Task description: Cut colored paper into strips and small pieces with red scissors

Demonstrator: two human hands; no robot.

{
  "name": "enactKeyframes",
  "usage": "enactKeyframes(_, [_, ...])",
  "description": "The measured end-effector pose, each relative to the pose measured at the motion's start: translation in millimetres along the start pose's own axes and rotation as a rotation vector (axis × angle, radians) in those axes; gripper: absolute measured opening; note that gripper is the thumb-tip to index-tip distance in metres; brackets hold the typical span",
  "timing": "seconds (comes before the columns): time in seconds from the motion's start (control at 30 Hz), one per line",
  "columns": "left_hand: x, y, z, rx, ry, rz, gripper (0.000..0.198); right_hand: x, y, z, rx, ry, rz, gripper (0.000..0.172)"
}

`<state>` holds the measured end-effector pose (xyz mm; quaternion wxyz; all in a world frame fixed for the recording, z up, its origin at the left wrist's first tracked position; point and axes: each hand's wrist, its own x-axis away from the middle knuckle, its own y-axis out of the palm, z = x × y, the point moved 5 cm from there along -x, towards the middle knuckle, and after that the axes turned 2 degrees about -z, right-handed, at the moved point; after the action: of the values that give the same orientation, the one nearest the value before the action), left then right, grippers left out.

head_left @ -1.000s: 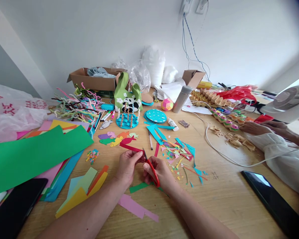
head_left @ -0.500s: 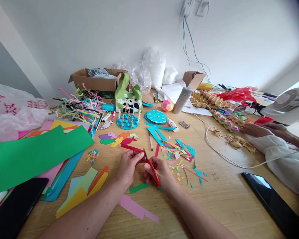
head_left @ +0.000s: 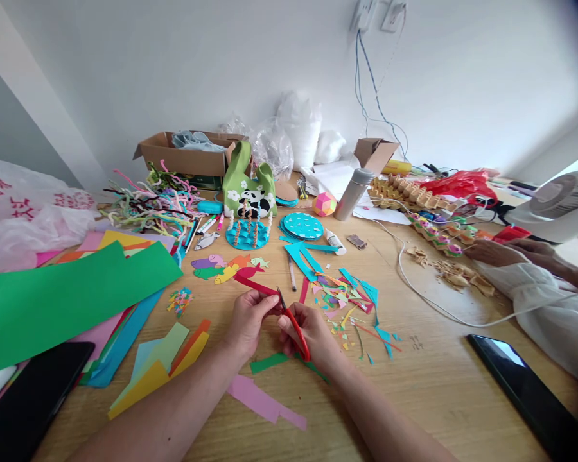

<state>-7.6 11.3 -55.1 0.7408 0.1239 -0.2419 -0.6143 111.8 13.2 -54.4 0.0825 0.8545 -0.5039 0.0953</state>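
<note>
1. Red paper strip [head_left: 253, 285]: held above the middle of the worktop [head_left: 414, 398], its free end pointing toward the far left corner. Judged very light, thin and flexible; likely to bend under its own length and to crease or tear if pulled. Surface looks matt, so probably not slippery.
2. Where to take hold: judged best as a flat pinch near the end by the blades, thumb above and fingers below, with only light pressure.
3. Left grip [head_left: 247, 321]: closed in a pinch on the strip. Thumb lies on top; most of the strip projects past the grip on the far-left side, and only a short end sits on the blade side.
4. Right grip [head_left: 313, 333]: wrapped around the red handles of the scissors [head_left: 299, 337]. Blades point toward the far edge, just beside the left thumb. Cannot tell whether they touch the paper. Scissors judged stiff and heavier than the strip, best held by the handle loops.
5. Around the grips: paper fish [head_left: 226, 273] lie just beyond the strip's free end, toward the far edge. Green scrap [head_left: 268, 363] and pink paper [head_left: 255, 399] lie toward the near edge; paper offcuts [head_left: 344, 292] spread toward the right edge.
6. Further out: green sheet [head_left: 77, 311] on a paper stack near the left edge; phone [head_left: 515, 385] toward the near right corner.
</note>
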Motion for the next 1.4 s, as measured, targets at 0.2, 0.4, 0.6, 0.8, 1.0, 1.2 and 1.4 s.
enactKeyframes(0.2, [-0.1, 1.4, 2.3, 0.029, 0.008, -0.001, 0.018, -0.3, 0.4, -1.1, -0.001, 0.0, -0.004, 0.056])
enactKeyframes(0.4, [0.1, 1.5, 3.3, 0.028, 0.017, -0.01, 0.018, -0.3, 0.4, 0.8, -0.007, 0.0, -0.001, 0.054])
enactKeyframes(0.6, [-1.9, 0.5, 3.2, -0.013, 0.045, -0.04, 0.015, 0.8, -1.0, -0.6, -0.006, -0.015, -0.006, 0.052])
enactKeyframes(0.8, [-5.3, -2.1, 1.9, -0.031, 0.053, -0.052, 0.014, 0.4, -2.0, -3.0, -0.009, -0.009, -0.016, 0.052])
enactKeyframes(1.0, [-4.1, -1.0, 2.5, -0.013, 0.041, -0.066, 0.014, 0.8, -2.3, -3.5, -0.01, -0.012, -0.009, 0.052])
enactKeyframes(1.2, [-3.3, 0.6, 2.8, -0.025, 0.03, -0.074, 0.015, 1.1, -2.1, -4.4, -0.013, -0.013, -0.01, 0.052])
enactKeyframes(1.4, [-4.0, -0.9, 4.0, -0.044, 0.053, -0.062, 0.014, 1.2, -1.8, -3.5, -0.009, -0.012, -0.014, 0.052])
